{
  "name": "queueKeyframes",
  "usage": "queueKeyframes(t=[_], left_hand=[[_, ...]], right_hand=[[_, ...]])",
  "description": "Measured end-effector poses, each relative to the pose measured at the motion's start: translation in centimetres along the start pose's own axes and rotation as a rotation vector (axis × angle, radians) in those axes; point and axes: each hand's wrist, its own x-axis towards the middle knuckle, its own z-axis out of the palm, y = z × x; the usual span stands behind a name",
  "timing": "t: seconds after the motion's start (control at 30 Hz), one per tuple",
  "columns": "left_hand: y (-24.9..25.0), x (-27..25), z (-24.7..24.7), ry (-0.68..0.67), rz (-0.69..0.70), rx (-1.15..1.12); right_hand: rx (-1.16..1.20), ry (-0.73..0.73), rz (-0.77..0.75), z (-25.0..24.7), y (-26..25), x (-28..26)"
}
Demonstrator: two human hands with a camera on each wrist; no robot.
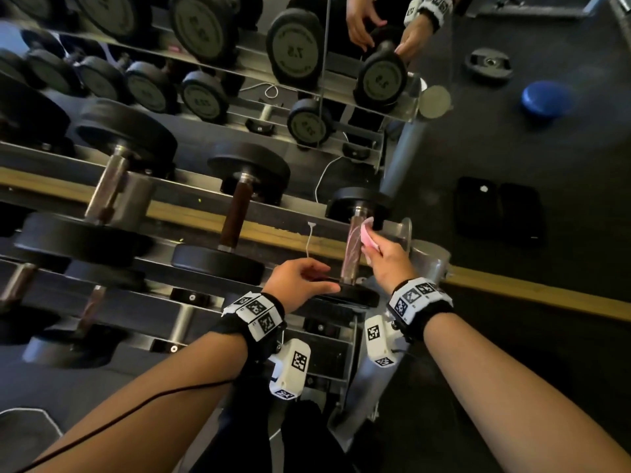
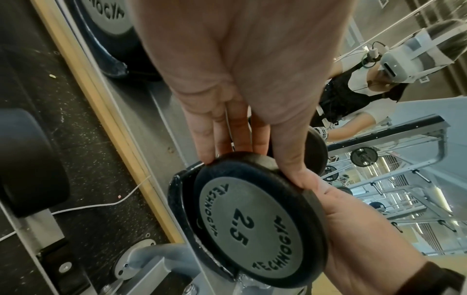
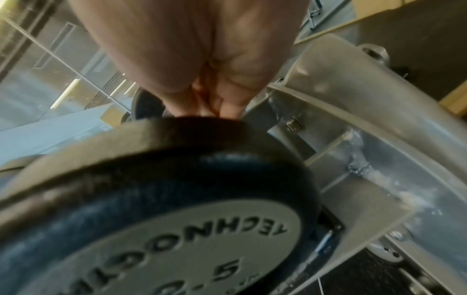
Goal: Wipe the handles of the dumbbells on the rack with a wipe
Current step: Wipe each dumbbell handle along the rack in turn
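Note:
A small black dumbbell [image 1: 355,295] marked 2.5 lies at the right end of the rack's top tier [image 1: 191,206]. My left hand [image 1: 317,281] grips its near head; in the left wrist view the fingers [image 2: 202,143] and thumb curl round the rim of that head [image 2: 250,219]. My right hand [image 1: 375,244] pinches a pink wipe [image 1: 367,233] and presses it against the right side of the metal handle [image 1: 353,247], near the far head. In the right wrist view the dumbbell head [image 3: 151,219] hides the wipe and the fingertips of the right hand [image 3: 217,111].
Heavier dumbbells [image 1: 235,216] [image 1: 106,196] lie to the left on the same tier, with more on the tier below. A mirror behind reflects the rack and both hands. The grey rack end frame [image 3: 353,119] stands just right of my right hand. A blue disc [image 1: 546,99] and a weight plate [image 1: 488,66] lie on the floor.

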Motion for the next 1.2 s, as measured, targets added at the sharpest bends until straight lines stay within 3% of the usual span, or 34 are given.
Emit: queueKeyframes(t=[0.17, 0.33, 0.4, 0.53, 0.6, 0.73, 0.83, 1.0, 1.07, 1.13, 1.2], left_hand=[[-0.3, -0.1, 0.1, -0.004, -0.005, -0.018], [-0.3, 0.0, 0.2, -0.015, 0.004, -0.046], [-0.3, 0.0, 0.2, -0.015, 0.006, -0.051], [-0.4, -0.1, 0.3, -0.027, 0.004, -0.077], [-0.4, -0.2, 0.3, -0.028, 0.004, -0.088], [-0.3, -0.4, 0.3, -0.026, 0.005, -0.091], [-0.4, -0.4, 0.3, -0.025, 0.002, -0.094], [-0.5, -0.1, 0.3, -0.022, 0.001, -0.084], [-0.5, -0.2, 0.3, -0.024, 0.0, -0.084], [-0.5, -0.2, 0.3, -0.02, -0.003, -0.095], [-0.4, -0.3, 0.3, -0.021, -0.004, -0.104]], right_hand=[[0.253, -0.099, 0.054, -0.2, -0.7, -2.9], [-0.027, -0.206, 0.028, -1.3, 0.3, -4.8], [0.022, -0.225, 0.01, -2.2, -0.2, -4.7], [0.105, 0.035, -0.035, -3.3, -0.9, -3.2], [0.045, 0.09, -0.054, -3.1, -0.9, -2.0], [-0.097, -0.038, -0.061, -1.0, -0.8, -0.7], [-0.071, -0.053, -0.09, -0.3, 0.0, -2.1], [-0.381, -0.228, -0.115, -2.0, 1.5, -4.1], [-0.356, -0.268, -0.073, -3.0, 0.6, -3.6], [-0.177, -0.146, -0.028, -3.8, -0.7, -3.0], [-0.136, 0.123, -0.07, -4.2, -1.6, -1.7]])
